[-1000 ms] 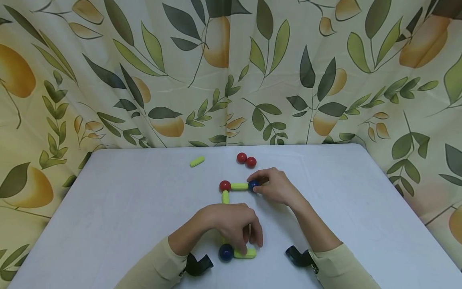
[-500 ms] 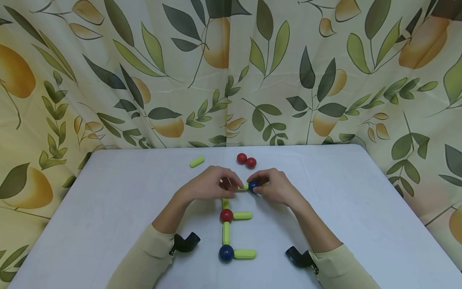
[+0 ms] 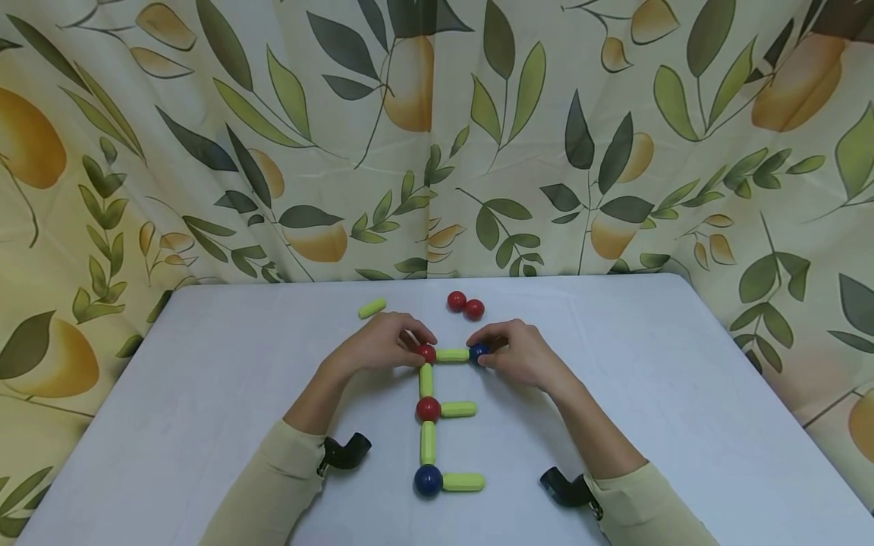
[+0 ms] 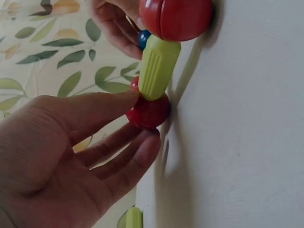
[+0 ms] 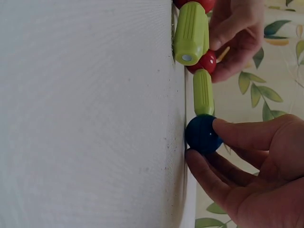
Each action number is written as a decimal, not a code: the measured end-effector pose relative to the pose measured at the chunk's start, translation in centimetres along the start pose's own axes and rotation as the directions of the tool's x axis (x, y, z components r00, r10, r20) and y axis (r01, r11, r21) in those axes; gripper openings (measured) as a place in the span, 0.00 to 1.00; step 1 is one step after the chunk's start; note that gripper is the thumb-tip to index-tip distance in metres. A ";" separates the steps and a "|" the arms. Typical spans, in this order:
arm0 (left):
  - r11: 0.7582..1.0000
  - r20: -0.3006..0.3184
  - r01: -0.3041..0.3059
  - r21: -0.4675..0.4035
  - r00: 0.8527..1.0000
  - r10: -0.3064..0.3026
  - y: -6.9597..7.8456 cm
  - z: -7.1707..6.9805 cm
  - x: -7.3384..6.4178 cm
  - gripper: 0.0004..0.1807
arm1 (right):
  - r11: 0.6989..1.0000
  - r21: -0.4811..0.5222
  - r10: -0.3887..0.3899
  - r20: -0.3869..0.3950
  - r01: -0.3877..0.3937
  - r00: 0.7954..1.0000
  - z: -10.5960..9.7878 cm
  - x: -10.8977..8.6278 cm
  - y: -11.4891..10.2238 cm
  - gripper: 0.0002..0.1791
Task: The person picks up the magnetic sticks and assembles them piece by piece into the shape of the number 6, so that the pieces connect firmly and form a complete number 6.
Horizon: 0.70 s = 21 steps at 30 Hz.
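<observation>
On the table, balls and green rods form an E-like shape. My left hand (image 3: 380, 340) pinches the red ball (image 4: 148, 112) at the far left corner between thumb and fingers. At the far right end, my right hand (image 3: 520, 352) grips the blue ball (image 5: 203, 134). A green rod (image 3: 452, 355) joins these two balls. From the left corner another rod (image 3: 426, 381) runs down to a middle red ball (image 3: 428, 409), which bears a side rod (image 3: 459, 409). Below it, a rod (image 3: 428, 443) leads to the near blue ball (image 3: 429, 481) with its own side rod (image 3: 464, 482).
Two loose red balls (image 3: 466, 305) lie near the back edge of the white table (image 3: 205, 394). A single green rod (image 3: 372, 308) lies beyond my left hand. Behind the table hangs a leaf-and-fruit patterned curtain (image 3: 273, 152).
My left hand has moved from above the near part of the shape to the far left red ball and now pinches it. The right hand stays on the blue ball.
</observation>
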<state>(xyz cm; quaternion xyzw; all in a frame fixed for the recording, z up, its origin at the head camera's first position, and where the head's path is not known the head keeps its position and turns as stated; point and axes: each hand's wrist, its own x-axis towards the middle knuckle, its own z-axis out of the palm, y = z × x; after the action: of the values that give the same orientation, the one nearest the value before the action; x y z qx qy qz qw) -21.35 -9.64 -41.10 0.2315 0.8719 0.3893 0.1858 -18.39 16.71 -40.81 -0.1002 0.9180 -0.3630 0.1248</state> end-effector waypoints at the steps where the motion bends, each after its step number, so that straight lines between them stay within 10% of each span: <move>1: 1.000 0.010 -0.005 -0.004 1.000 0.005 -0.1 0.0 0.0 0.16 | 1.000 0.000 0.000 -0.001 0.000 1.000 0.0 0.0 0.0 0.14; 21: 0.997 0.002 0.022 -0.067 1.000 -0.022 -0.5 0.1 0.1 0.15 | 1.000 0.004 0.008 0.005 -0.008 1.000 -0.1 -0.1 -0.3 0.14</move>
<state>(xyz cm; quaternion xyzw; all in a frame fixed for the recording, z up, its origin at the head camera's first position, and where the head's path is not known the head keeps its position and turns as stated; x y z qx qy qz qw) -21.47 -9.79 -41.56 0.2157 0.8607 0.4164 0.1982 -18.27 16.62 -40.47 -0.0971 0.9173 -0.3641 0.1288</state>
